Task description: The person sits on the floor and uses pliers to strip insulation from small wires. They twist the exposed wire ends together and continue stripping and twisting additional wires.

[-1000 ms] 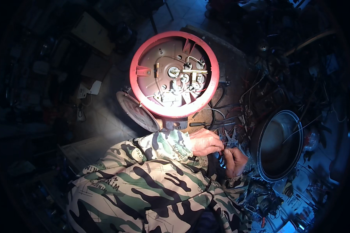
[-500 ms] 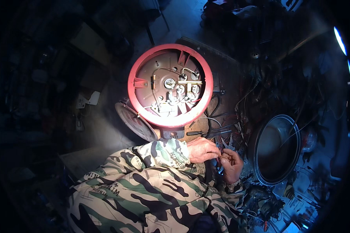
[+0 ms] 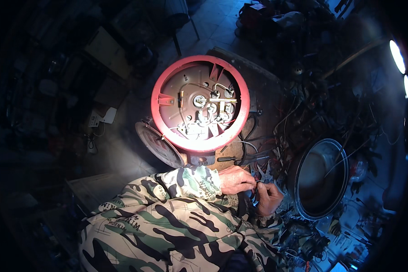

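My left hand (image 3: 235, 180) and my right hand (image 3: 268, 198) meet in front of my body, just below the lit red housing. Fingers and thumbs are pinched together, tip to tip, around something thin and small that I cannot make out. The round red housing (image 3: 155, 97) lies with its open underside up, showing wires, terminals and metal fittings inside a brown base plate (image 3: 172, 113). A round vented cover (image 3: 156, 145) leans at its lower left. Close above my hands lies a dark-handled screwdriver (image 3: 226, 159).
A large oval metal pot (image 3: 297, 181) stands to the right of my hands. Loose cables (image 3: 251, 131) and tangled wires spread between it and the housing. A chair (image 3: 179, 27) is at the far side, and dim clutter surrounds the bench.
My right hand has turned slightly, its thumb and fingers now more upright. The thin brownish strand seen between the hands earlier no longer shows clearly. The whole view has shifted a little.
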Available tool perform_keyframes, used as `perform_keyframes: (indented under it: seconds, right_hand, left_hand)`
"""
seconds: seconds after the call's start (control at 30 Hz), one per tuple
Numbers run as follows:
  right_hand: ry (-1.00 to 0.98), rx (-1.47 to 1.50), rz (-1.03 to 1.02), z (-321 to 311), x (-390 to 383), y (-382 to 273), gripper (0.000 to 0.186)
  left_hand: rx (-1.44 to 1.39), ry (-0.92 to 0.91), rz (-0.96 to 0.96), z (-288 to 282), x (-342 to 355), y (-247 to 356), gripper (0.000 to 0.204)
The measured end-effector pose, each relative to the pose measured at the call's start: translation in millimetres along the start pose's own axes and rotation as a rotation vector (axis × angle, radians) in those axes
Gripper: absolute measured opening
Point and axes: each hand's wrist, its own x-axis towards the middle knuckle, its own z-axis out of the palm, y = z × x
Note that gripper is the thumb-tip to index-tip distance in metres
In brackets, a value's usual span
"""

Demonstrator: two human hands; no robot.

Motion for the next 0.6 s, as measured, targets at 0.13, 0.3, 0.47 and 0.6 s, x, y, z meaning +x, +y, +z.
perform_keyframes:
  seconds: [0.13,0.3,0.47,0.6]
  right_hand:
    - [0.002,-0.112,0.038,0.2,-2.1,-9.3,0.028]
    - [-0.06,0.007,0.213,-0.6,8.4,-14.4,0.044]
    - [-0.004,-0.3,-0.163,-1.0,14.6,-45.5,0.01]
    - [0.003,-0.633,-0.613,-10.3,27.0,-36.9,0.031]
  left_hand:
    - [0.167,0.056,0.029,6.2,-2.6,0.3,0.018]
    - [0.234,0.092,0.08,0.7,7.2,8.2,0.017]
    - [0.1,0.019,-0.072,-13.5,11.6,-3.9,0.016]
    - [0.094,-0.077,-0.136,-26.3,25.5,3.0,0.018]
